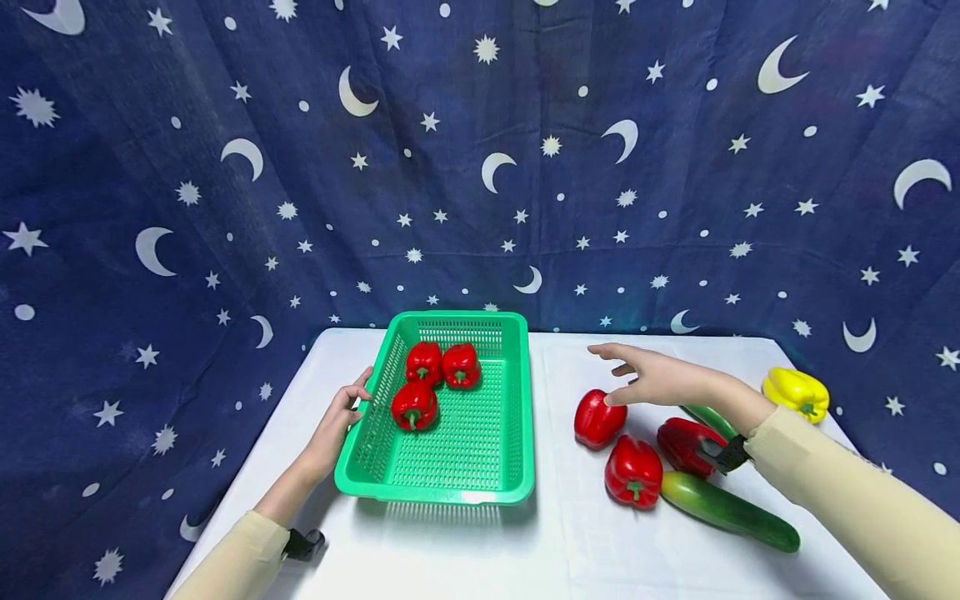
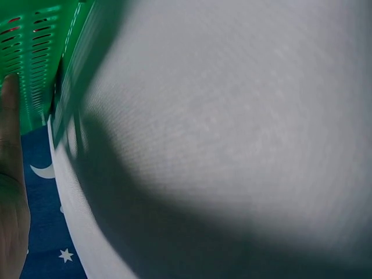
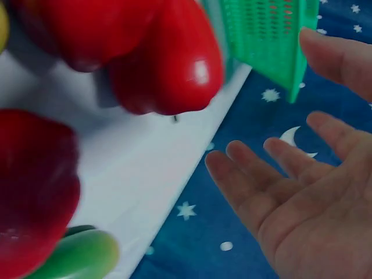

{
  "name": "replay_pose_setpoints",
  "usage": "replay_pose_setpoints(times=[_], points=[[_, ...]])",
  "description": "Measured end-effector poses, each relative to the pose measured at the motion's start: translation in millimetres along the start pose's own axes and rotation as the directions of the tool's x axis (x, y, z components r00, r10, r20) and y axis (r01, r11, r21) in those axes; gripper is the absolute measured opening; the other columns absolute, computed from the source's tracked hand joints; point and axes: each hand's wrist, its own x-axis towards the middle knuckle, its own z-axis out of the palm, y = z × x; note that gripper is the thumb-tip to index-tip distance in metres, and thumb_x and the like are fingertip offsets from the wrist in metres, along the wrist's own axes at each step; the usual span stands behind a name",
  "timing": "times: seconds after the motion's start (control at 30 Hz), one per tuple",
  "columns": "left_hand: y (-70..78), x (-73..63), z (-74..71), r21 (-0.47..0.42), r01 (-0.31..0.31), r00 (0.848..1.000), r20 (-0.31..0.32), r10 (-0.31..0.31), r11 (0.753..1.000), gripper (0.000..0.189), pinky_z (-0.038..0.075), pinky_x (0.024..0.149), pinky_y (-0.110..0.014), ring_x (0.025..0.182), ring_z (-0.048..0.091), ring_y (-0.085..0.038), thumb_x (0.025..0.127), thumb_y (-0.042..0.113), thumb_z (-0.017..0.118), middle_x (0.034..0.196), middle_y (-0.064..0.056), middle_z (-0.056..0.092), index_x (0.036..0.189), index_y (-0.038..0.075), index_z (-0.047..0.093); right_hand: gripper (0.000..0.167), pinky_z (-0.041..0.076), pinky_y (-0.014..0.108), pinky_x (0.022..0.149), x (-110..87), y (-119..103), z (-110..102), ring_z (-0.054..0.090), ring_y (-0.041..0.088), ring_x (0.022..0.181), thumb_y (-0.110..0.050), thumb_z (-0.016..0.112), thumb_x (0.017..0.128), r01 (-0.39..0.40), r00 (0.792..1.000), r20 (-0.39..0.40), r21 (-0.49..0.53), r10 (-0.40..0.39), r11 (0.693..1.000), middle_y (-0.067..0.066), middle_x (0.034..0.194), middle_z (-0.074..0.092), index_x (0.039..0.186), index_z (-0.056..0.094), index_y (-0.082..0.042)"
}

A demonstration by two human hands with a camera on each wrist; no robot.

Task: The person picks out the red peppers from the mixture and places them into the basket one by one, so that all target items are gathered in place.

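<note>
Green plastic makes up the basket (image 1: 527, 433), and I see the person's left hand (image 1: 336, 425) at its left rim, fingers bent and holding the edge; from the left wrist camera I see one finger (image 2: 10, 110) lying along the outer wall. Three red peppers (image 1: 415, 406) sit inside the basket, toward its left and back. To the right of the basket I have the right hand (image 1: 660, 377) in the air, fingers well spread and loosely bent, with hold of nothing. Its thumb overlaps the top of the nearest loose pepper (image 1: 598, 421) in my head view, but the right wrist camera shows me a gap. Farther right of the basket, two more red peppers (image 1: 633, 472), a long cucumber (image 1: 731, 510), a second cucumber (image 1: 711, 419) partly hidden by the arm, and a yellow pepper (image 1: 793, 392) lie on the white tablecloth (image 1: 517, 554). Behind the basket I see a blue curtain (image 1: 450, 179).
</note>
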Motion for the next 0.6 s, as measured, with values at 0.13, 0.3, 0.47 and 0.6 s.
replay_pose_setpoints(times=[0.13,0.3,0.47,0.6], points=[[-0.4,-0.5,0.3,0.005,0.011,1.000,-0.007,-0.011,1.000,0.028,0.026,0.104,-0.017,0.156,0.005,-0.034,0.092,-0.002,0.032,0.170,-0.010,0.017,0.119,-0.005,0.039,0.080,0.049,0.056,0.097,-0.4,15.7,4.4,0.043,0.048,0.136,-0.020,0.078,0.085,-0.015,1.000,0.008,-0.025,0.015,1.000,0.021,0.156,0.039,0.156,0.041,-0.015],[1.0,-1.1,1.1,0.005,0.027,0.999,-0.017,-0.027,1.000,0.028,0.027,0.104,-0.016,0.156,0.006,-0.032,0.092,-0.001,0.032,0.170,-0.007,0.018,0.119,-0.003,0.039,0.075,0.051,0.054,0.094,6.4,33.5,10.6,0.042,0.048,0.137,-0.017,0.081,0.082,-0.049,0.997,0.057,-0.030,0.050,0.998,0.020,0.152,0.044,0.150,0.050,-0.023],[2.0,-1.1,1.2,0.011,0.025,1.000,-0.017,-0.025,1.000,0.028,0.028,0.103,-0.016,0.156,0.005,-0.032,0.092,-0.001,0.032,0.170,-0.006,0.018,0.120,-0.003,0.038,0.075,0.047,0.060,0.097,16.9,43.2,13.4,0.042,0.050,0.137,-0.008,0.080,0.079,-0.049,0.993,0.104,-0.019,0.050,0.999,0.015,0.151,0.048,0.147,0.054,-0.024],[0.6,-0.1,0.9,0.014,0.009,1.000,-0.014,-0.009,1.000,0.027,0.027,0.104,-0.016,0.156,0.005,-0.034,0.093,-0.002,0.032,0.170,-0.009,0.018,0.119,-0.004,0.039,0.079,0.045,0.059,0.100,25.7,47.3,13.0,0.044,0.047,0.135,-0.004,0.079,0.075,-0.052,0.988,0.149,0.014,0.049,0.999,0.010,0.148,0.051,0.147,0.054,-0.022]])
